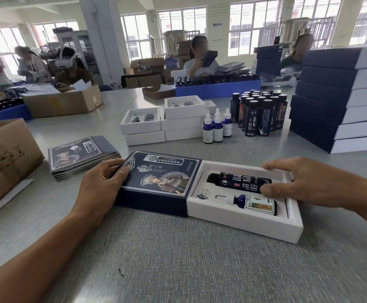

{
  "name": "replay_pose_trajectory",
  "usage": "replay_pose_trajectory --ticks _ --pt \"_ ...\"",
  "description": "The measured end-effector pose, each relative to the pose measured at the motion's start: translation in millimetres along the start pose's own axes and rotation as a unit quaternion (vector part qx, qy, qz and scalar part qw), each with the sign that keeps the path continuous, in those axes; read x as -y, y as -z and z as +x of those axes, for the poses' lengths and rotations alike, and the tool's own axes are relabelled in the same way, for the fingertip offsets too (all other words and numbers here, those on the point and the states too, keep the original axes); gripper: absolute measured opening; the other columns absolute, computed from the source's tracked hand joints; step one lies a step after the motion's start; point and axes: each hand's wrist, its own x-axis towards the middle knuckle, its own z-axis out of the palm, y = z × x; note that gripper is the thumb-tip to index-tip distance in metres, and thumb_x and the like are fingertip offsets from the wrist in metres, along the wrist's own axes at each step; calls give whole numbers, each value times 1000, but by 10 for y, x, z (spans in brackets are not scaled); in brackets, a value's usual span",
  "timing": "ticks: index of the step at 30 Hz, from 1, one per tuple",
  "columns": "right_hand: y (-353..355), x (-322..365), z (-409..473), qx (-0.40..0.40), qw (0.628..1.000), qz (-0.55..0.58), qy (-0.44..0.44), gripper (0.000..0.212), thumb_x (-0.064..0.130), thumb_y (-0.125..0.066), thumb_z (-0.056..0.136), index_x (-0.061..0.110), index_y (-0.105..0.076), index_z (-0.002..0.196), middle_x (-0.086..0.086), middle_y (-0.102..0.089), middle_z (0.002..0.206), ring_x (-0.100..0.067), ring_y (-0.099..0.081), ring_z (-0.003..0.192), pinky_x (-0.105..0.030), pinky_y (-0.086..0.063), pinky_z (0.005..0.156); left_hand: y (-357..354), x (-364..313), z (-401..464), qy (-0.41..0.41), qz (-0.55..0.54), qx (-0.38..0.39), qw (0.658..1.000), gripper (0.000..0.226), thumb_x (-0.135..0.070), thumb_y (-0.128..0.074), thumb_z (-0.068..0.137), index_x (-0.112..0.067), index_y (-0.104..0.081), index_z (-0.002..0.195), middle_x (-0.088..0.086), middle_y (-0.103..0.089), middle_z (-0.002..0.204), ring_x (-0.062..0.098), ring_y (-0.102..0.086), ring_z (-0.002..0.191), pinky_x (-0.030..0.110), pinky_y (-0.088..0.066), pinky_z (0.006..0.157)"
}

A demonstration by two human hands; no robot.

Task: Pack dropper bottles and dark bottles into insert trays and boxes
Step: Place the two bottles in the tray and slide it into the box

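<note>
A white insert tray (244, 224) lies in front of me, part way inside a dark blue printed sleeve box (156, 184) at its left end. In the tray a dark bottle (241, 180) lies flat above a blue dropper bottle (252, 204). My left hand (103, 182) grips the sleeve's left end. My right hand (309, 184) holds the tray's right end, fingers over the far rim and thumb resting on the dark bottle.
Behind stand empty white trays (163, 123), a few upright dropper bottles (216, 125), several dark bottles (259, 112) and a stack of packed boxes (340, 99) at right. Flat sleeves (79, 156) and a cardboard carton (5, 158) lie left. Other people work at the far tables.
</note>
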Motion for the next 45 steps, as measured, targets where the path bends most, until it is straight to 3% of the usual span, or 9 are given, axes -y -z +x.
replay_pose_trajectory --ticks 7,13,18,23,29,37,40,43,45 --pt "14 -16 13 -1 1000 -22 12 77 59 -68 76 29 -46 144 6 -54 141 -7 -50 109 -28 -38 88 -35 -17 13 3 21 -28 999 26 -27 -71 90 -27 -67 115 -15 -71 104 -5 -68 87 10 -49 69" --pt "12 -18 16 -5 999 -45 9 77 61 -67 77 30 -45 144 4 -51 145 -10 -47 116 -35 -39 102 -52 2 -7 0 61 -58 996 24 -30 -71 89 -29 -67 113 -9 -73 107 9 -68 96 39 -55 89" --pt "20 -15 15 6 999 -46 18 84 67 -61 70 29 -46 143 6 -54 141 -8 -50 113 -31 -40 94 -50 13 -72 2 52 -57 997 17 -32 -72 88 -36 -68 105 -15 -73 100 1 -69 89 24 -53 76" --pt "46 -14 25 12 998 -48 28 84 68 -62 69 30 -47 142 8 -54 140 -7 -50 113 -31 -40 95 -116 -47 -34 -3 53 -78 996 14 -26 -72 89 -30 -70 102 -11 -73 99 7 -68 94 27 -53 82" --pt "29 -39 23 13 998 -48 33 84 70 -61 69 35 -44 144 9 -49 146 -4 -43 112 -33 -38 97 -148 -76 -89 0 50 -20 999 13 -28 -71 89 -37 -70 99 -19 -72 96 -4 -66 90 16 -47 78" --pt "-12 -6 1 -13 998 -52 25 85 67 -63 71 29 -44 145 5 -50 146 -6 -45 114 -37 -38 101 -189 -94 -155 -8 65 -39 997 9 -27 -66 93 -35 -69 95 -14 -72 96 6 -67 92 27 -52 81" --pt "-38 10 -7 -26 998 -48 14 87 67 -65 70 27 -45 144 3 -51 146 -11 -49 119 -37 -39 100 -211 -103 -205 -19 99 -26 995 15 -29 -61 96 -35 -68 108 -14 -69 103 6 -64 96 21 -47 77" --pt "-126 104 -25 -57 998 -17 1 95 72 -61 62 23 -50 142 1 -56 140 -8 -50 108 -27 -40 84 -244 -157 -230 -33 148 4 988 29 -35 -57 98 -30 -64 125 -10 -65 111 8 -61 98 14 -40 72" --pt "-169 144 -15 -68 997 8 -24 98 76 -60 57 22 -53 138 1 -62 131 -10 -55 102 -31 -45 85 -244 -196 -240 -27 150 21 988 38 -41 -58 96 -29 -60 132 -10 -62 115 5 -59 98 13 -39 72"
